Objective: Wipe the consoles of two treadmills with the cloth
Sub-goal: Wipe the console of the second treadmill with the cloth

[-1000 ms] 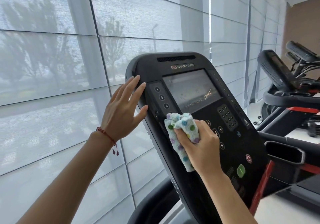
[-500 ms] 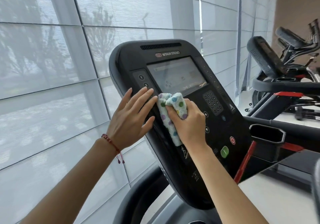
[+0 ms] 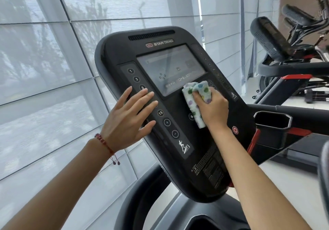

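Observation:
A black treadmill console (image 3: 204, 162) with a grey screen (image 3: 170, 66) fills the middle of the view. My right hand (image 3: 211, 110) grips a bunched white cloth with coloured dots (image 3: 195, 94) and presses it on the console just below the screen's lower right corner. My left hand (image 3: 128, 121) lies flat with straight fingers on the left column of round buttons, steadying the console. A second treadmill's console (image 3: 268, 37) stands at the back right, turned away.
A wall of windows with grey translucent blinds (image 3: 53, 69) runs behind and left of the console. A black cup holder (image 3: 272, 119) and handrail with red trim jut out at the right. More gym machines (image 3: 302, 21) crowd the far right.
My right hand has carried the cloth rightward across the console, from the left buttons to below the screen. My left hand came down from the console's left edge onto the button column.

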